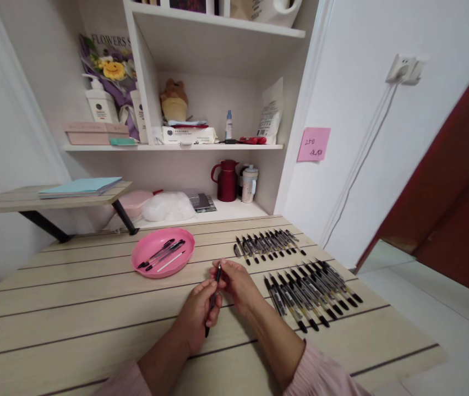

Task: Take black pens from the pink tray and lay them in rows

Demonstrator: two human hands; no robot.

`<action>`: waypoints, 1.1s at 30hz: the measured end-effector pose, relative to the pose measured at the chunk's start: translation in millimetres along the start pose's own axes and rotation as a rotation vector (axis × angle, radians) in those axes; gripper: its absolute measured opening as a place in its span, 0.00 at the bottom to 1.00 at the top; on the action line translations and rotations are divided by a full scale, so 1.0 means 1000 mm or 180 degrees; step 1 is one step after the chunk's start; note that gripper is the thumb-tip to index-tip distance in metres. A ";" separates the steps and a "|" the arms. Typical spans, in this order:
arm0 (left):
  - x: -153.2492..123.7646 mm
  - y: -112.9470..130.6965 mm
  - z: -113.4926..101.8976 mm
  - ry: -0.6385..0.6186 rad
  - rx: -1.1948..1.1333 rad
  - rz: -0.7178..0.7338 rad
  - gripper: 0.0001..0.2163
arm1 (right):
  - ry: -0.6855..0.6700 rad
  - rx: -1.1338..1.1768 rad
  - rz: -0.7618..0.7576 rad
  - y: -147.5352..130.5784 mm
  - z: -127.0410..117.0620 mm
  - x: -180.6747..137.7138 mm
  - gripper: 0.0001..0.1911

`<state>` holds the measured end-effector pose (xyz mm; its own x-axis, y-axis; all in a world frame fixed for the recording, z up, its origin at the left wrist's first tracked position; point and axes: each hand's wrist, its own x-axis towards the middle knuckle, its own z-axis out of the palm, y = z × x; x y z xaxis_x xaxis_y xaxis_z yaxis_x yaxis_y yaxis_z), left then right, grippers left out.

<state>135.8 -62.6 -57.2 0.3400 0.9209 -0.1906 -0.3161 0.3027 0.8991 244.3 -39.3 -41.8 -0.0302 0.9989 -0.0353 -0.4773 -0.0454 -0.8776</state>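
A black pen is held over the middle of the wooden table by both hands. My left hand is closed round the pen's lower barrel. My right hand pinches its upper end with the fingertips. To the left sits a pink oval tray with a few loose pens and pen parts in it. To the right lie two rows of several black pens, a far row and a near row, set side by side.
A shelf unit behind the table holds a red jug, a white cup, bottles, boxes and a plush toy. A side shelf with a blue notebook juts in at left. A pink sticky note hangs on the right wall.
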 end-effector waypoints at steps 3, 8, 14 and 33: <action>-0.001 0.000 0.000 0.0073 0.0013 -0.0032 0.11 | 0.0125 -0.0136 -0.0060 0.000 0.000 -0.001 0.21; -0.002 0.001 0.001 0.0086 0.0005 -0.0124 0.11 | -0.0026 0.0091 -0.0108 0.000 -0.001 -0.001 0.19; -0.002 0.001 0.001 0.0088 0.0085 -0.0116 0.11 | 0.0027 -0.0085 -0.0101 0.000 -0.002 -0.001 0.20; -0.004 0.003 0.002 0.0112 -0.0016 -0.0216 0.13 | 0.1157 0.0137 -0.0510 -0.007 -0.024 0.021 0.19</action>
<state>135.1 -65.7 -53.0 0.3294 0.9063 -0.2650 -0.2979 0.3661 0.8816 268.1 -18.1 -47.4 0.3566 0.9314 -0.0734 -0.4873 0.1184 -0.8651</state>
